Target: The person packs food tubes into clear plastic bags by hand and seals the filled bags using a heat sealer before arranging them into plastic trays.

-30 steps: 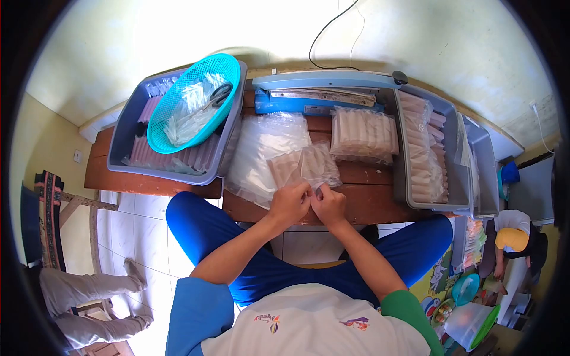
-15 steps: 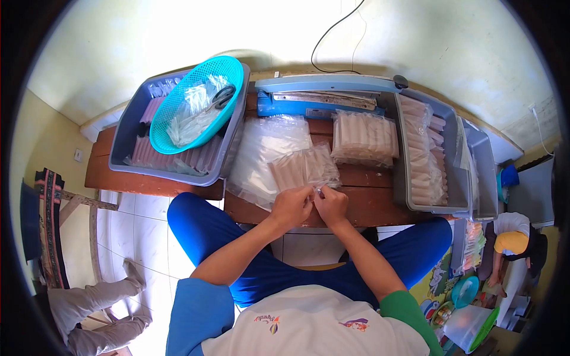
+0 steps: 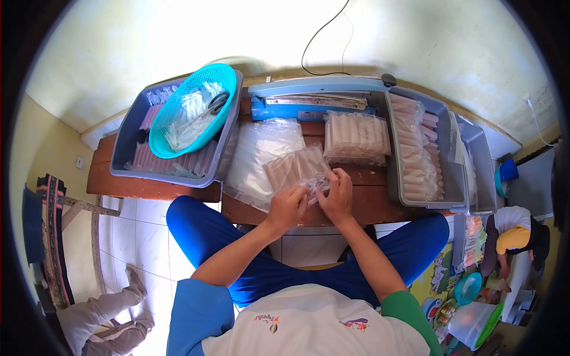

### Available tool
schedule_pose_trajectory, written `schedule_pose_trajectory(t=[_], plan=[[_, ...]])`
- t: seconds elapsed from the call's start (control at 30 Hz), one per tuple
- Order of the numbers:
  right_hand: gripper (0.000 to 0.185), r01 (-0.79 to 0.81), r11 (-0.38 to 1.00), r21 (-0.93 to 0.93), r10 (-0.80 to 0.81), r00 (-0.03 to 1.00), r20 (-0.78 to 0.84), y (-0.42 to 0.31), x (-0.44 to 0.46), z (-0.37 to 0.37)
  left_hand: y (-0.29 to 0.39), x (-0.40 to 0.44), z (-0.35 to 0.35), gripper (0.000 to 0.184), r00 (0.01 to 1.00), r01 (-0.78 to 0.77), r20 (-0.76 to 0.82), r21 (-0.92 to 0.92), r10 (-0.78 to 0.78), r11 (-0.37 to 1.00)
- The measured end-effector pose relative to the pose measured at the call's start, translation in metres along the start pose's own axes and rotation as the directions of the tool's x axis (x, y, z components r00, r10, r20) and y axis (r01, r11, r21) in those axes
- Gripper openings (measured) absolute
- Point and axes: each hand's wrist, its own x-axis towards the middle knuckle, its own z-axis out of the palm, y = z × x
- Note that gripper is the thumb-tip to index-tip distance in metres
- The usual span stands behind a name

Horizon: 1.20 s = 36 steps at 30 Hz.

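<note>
A clear plastic bag packed with a row of pinkish-brown sticks (image 3: 291, 168) lies slanted on the table, its loose, crumpled end toward me. My left hand (image 3: 287, 207) is closed, pinching that end from the left. On the right side of the same crumpled plastic is my right hand (image 3: 336, 200), its thumb and curved fingers around the film. Under the bag's left part is a stack of flat, clear plastic bags (image 3: 261, 155). Filled bags of similar sticks (image 3: 357, 137) are piled just beyond my right hand.
A blue bar sealer (image 3: 314, 105) stands at the table's back. On the left, a grey bin (image 3: 215, 172) carries a turquoise basket (image 3: 155, 133) with plastic and scissors (image 3: 218, 103). Another grey bin (image 3: 452, 184) with filled bags stands right. Other people (image 3: 513, 228) are at both sides.
My hands have moved slightly apart at the bag's end. My right hand has opened from a tight pinch into a looser grip with its fingers raised, and the crumpled plastic now shows between the hands.
</note>
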Motion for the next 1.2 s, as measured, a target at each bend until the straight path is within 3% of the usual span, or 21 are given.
schedule_pose_trajectory(t=[0.07,0.2,0.3,0.37,0.57,0.67,0.73,0.87,0.97,1.2], plan=[[0.053,0.044,0.998,0.037,-0.044,0.999,-0.002,-0.005,-0.004,-0.001,0.002,0.000,0.000,0.008,0.998,0.022,-0.066,0.023,-0.021,0.999],[0.043,0.096,0.995,-0.009,-0.096,0.995,-0.039,-0.009,-0.006,0.004,-0.003,-0.002,0.001,0.011,1.000,0.005,-0.020,0.075,-0.004,0.997],[0.035,0.080,0.996,-0.034,-0.081,0.996,-0.038,0.002,-0.003,-0.003,-0.001,-0.004,-0.002,0.021,0.994,-0.103,-0.014,0.131,0.106,0.986],[0.031,0.072,0.996,-0.049,-0.074,0.997,-0.034,0.013,-0.001,-0.013,0.007,-0.004,-0.010,0.036,1.000,-0.028,0.000,0.241,0.029,0.970],[0.024,0.009,1.000,-0.004,-0.009,0.998,0.069,0.030,-0.008,-0.027,0.004,-0.023,-0.010,0.048,0.993,0.111,-0.010,0.362,-0.115,0.926],[0.021,-0.024,0.999,0.033,0.022,0.998,0.057,0.031,-0.007,-0.025,0.001,-0.029,-0.012,0.045,0.984,0.178,-0.051,0.382,-0.172,0.907],[0.018,-0.123,0.987,0.104,0.106,0.982,0.158,0.034,-0.009,-0.022,0.002,-0.035,-0.012,0.041,0.969,0.246,-0.076,0.354,-0.234,0.902],[0.019,-0.179,0.961,0.213,0.163,0.982,0.091,0.026,-0.006,-0.030,0.008,-0.040,-0.017,0.027,0.929,0.371,-0.110,0.277,-0.354,0.886],[0.021,-0.222,0.942,0.252,0.208,0.975,0.078,0.021,-0.005,-0.041,0.000,-0.047,-0.014,0.019,0.934,0.354,-0.154,0.256,-0.323,0.900],[0.027,-0.375,0.902,0.216,0.311,0.909,0.279,0.023,-0.023,-0.052,-0.002,-0.051,-0.020,0.019,0.883,0.453,-0.031,0.314,-0.468,0.834]])
